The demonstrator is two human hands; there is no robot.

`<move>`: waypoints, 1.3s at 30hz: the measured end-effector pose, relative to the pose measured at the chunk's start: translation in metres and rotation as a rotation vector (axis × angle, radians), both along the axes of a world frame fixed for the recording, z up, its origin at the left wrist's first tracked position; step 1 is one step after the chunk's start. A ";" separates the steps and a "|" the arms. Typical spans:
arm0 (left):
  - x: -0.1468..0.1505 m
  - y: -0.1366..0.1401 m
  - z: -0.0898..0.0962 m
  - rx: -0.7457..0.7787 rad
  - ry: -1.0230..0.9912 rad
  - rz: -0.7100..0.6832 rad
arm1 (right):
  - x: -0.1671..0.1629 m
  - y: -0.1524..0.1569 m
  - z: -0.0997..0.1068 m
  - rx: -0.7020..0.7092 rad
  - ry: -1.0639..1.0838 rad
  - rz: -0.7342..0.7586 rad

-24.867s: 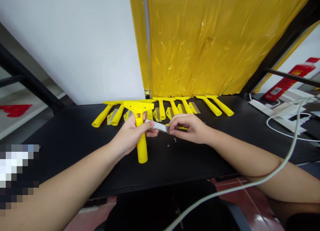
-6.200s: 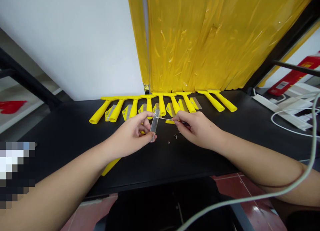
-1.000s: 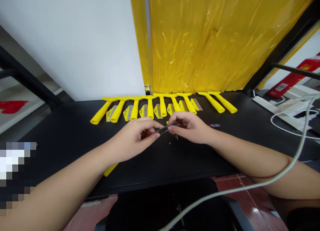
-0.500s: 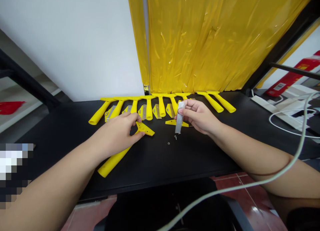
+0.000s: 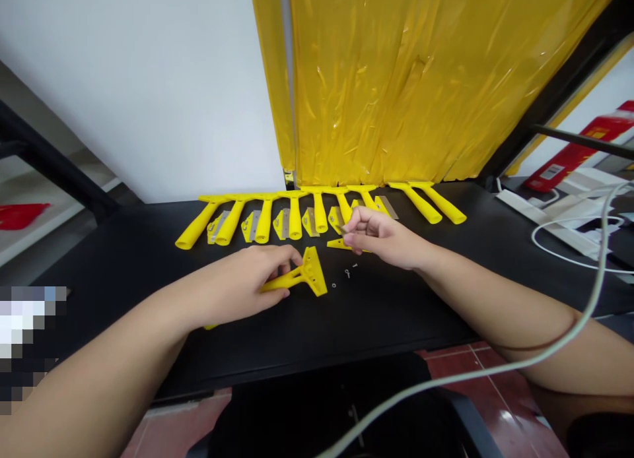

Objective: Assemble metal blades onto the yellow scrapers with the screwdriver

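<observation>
My left hand (image 5: 270,273) is closed round the neck of a yellow plastic scraper handle (image 5: 313,273). The handle's wide, holed head points right, and its grip is mostly hidden under my palm. Thumb and fingers of my right hand (image 5: 374,232) pinch a thin metal blade (image 5: 342,229), turned nearly edge-on so that little of it shows. Just below that hand a flat yellow clamp plate (image 5: 337,243) lies partly covered. Between the hands on the black table are a small screw (image 5: 354,265), another small fastener (image 5: 347,273) and a tiny ring or nut (image 5: 333,285).
Several yellow scraper handles (image 5: 230,220) line the table's back edge, with yellow plates and blades (image 5: 282,224) between them. A white power strip (image 5: 528,214) and cables lie at right. A pale cable (image 5: 446,377) crosses the foreground. A yellow plastic sheet (image 5: 376,82) hangs behind.
My left hand has swung the scraper handle so its head turned and moved right. My right hand has tilted the blade from upright and broadside to nearly edge-on. The screw now shows below it.
</observation>
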State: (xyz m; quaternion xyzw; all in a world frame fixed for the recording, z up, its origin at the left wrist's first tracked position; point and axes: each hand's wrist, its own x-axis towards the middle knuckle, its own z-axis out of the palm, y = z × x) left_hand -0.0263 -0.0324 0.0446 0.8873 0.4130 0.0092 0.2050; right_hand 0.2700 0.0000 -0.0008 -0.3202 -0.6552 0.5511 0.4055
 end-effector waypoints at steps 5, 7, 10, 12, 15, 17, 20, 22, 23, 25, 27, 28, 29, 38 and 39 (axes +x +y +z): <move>0.009 -0.003 -0.006 0.110 -0.100 -0.034 | -0.002 -0.003 -0.001 -0.126 -0.017 0.052; 0.011 -0.002 -0.011 0.139 -0.113 -0.038 | -0.003 -0.003 -0.002 -0.137 -0.034 0.058; 0.012 0.000 -0.016 0.181 -0.096 -0.049 | -0.005 -0.002 -0.004 -0.150 -0.043 0.028; 0.014 0.000 -0.018 0.212 -0.084 -0.068 | -0.005 -0.002 -0.005 -0.203 -0.022 -0.004; 0.015 -0.001 -0.021 0.262 -0.081 -0.088 | -0.007 -0.002 -0.005 -0.289 -0.018 -0.027; 0.017 -0.002 -0.022 0.294 -0.084 -0.089 | -0.008 -0.002 -0.005 -0.329 -0.023 -0.037; 0.018 -0.003 -0.023 0.348 -0.094 -0.103 | -0.009 -0.003 -0.004 -0.380 -0.029 -0.023; 0.018 -0.004 -0.023 0.387 -0.103 -0.124 | -0.009 -0.003 -0.005 -0.409 -0.024 0.000; 0.019 -0.004 -0.023 0.405 -0.109 -0.135 | -0.009 -0.002 -0.005 -0.420 -0.019 0.010; 0.019 -0.005 -0.023 0.438 -0.120 -0.147 | -0.009 -0.002 -0.006 -0.442 0.000 0.024; 0.020 -0.005 -0.023 0.470 -0.125 -0.152 | -0.009 -0.001 -0.007 -0.468 0.021 0.032; 0.021 -0.006 -0.023 0.486 -0.126 -0.155 | -0.009 -0.001 -0.007 -0.480 0.030 0.032; 0.022 -0.007 -0.023 0.501 -0.125 -0.159 | -0.009 0.000 -0.008 -0.490 0.036 0.031; 0.026 -0.015 -0.023 0.616 -0.054 -0.210 | -0.009 -0.001 -0.005 -0.475 -0.002 0.075; 0.026 -0.015 -0.023 0.631 -0.033 -0.221 | -0.009 -0.002 -0.005 -0.459 -0.012 0.088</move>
